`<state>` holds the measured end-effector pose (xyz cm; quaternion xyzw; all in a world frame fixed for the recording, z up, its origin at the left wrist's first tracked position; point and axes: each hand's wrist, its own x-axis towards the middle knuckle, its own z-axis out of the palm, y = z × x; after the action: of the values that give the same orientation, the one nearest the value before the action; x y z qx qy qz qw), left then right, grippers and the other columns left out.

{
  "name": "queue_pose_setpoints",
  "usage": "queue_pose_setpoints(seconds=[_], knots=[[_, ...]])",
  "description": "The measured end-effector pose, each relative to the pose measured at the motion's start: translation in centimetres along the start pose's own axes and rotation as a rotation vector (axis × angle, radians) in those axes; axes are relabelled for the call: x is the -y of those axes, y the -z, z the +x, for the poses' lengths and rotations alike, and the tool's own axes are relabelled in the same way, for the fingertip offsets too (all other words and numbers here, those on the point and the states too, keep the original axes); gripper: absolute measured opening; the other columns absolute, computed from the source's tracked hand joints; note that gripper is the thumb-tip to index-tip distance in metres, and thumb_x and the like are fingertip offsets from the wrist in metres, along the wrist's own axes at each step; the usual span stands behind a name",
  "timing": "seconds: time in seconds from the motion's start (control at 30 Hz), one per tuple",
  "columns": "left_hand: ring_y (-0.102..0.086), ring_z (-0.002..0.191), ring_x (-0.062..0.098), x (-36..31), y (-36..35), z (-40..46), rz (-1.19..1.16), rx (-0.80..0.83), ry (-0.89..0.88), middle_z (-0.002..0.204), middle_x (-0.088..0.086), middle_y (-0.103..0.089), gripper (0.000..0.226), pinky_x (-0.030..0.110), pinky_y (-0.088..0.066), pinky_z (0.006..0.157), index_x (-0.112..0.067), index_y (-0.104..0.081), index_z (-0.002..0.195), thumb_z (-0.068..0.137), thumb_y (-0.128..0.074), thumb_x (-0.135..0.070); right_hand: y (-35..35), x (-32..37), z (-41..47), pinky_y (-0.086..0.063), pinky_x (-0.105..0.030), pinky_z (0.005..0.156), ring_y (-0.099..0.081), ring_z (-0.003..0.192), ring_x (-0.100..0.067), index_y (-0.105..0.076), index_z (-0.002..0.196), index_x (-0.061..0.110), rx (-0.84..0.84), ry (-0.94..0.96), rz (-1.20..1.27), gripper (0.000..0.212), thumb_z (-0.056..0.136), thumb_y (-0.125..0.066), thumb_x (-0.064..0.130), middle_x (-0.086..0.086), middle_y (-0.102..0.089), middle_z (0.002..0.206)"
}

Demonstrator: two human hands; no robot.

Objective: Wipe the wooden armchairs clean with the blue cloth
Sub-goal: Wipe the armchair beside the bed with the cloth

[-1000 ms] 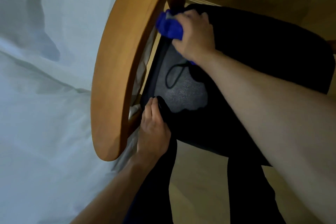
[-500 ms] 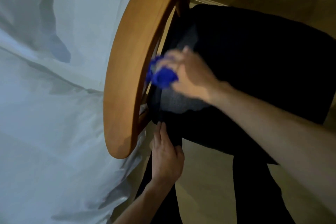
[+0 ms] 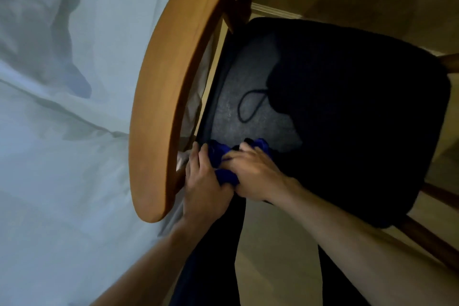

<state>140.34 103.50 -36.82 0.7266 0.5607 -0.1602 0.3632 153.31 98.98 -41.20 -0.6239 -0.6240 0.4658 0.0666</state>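
A wooden armchair fills the middle, its curved light-brown armrest [image 3: 169,97] arching from the top down to the lower left. Its seat is a dark cushion [image 3: 347,117]. The blue cloth [image 3: 224,156] is bunched at the cushion's near left corner, just inside the armrest. My right hand [image 3: 253,174] grips the cloth from the right. My left hand [image 3: 206,181] meets it from the left, fingers curled round the cloth's edge between the armrest and the cushion. Most of the cloth is hidden under both hands.
White bedding [image 3: 62,131] lies close against the armrest on the left. A dark cord loop [image 3: 250,104] lies on the cushion. My dark trouser legs [image 3: 211,256] stand at the chair's front, over pale flooring [image 3: 273,256]. Another wooden chair rail [image 3: 427,238] runs at the right.
My right hand swept the blue cloth down along the inside of the armrest, from its far end to the near corner. There it joined my left hand, which now also holds the cloth.
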Motion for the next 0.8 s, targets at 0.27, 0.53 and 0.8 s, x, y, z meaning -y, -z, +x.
queue_pose_setpoints(seconds=[0.27, 0.53, 0.8], knots=[[-0.009, 0.147, 0.023, -5.5, -1.7, 3.4, 0.175, -0.017, -0.252, 0.161, 0.005, -0.009, 0.096, 0.035, -0.012, 0.117, -0.017, -0.011, 0.153, 0.077, -0.069, -0.027, 11.4, -12.1, -4.0, -0.042, -0.042, 0.095, -0.049, 0.11, -0.034, -0.056, 0.132, 0.03, -0.535, -0.313, -0.035, 0.054, 0.079, -0.067, 0.023, 0.004, -0.051, 0.14], [-0.012, 0.146, 0.03, -7.0, 2.3, 8.2, 0.409, -0.07, -0.382, 0.16, 0.011, -0.011, 0.096, 0.045, -0.02, 0.118, -0.011, -0.009, 0.153, 0.08, -0.068, -0.031, 14.8, -16.8, 0.2, -0.041, -0.041, 0.101, -0.048, 0.119, -0.032, -0.05, 0.134, 0.029, -0.695, -0.55, 0.07, 0.06, 0.076, -0.066, 0.026, -0.003, -0.054, 0.134], [-0.018, 0.145, 0.033, -6.6, -1.0, 5.3, 0.507, 0.105, -0.486, 0.157, 0.016, -0.021, 0.097, 0.049, -0.024, 0.116, -0.005, -0.019, 0.151, 0.075, -0.072, -0.031, -3.3, -7.2, -10.7, -0.037, -0.041, 0.086, -0.044, 0.115, -0.024, -0.05, 0.135, 0.034, -0.315, -0.198, 0.097, 0.063, 0.076, -0.071, 0.026, 0.015, -0.046, 0.142]])
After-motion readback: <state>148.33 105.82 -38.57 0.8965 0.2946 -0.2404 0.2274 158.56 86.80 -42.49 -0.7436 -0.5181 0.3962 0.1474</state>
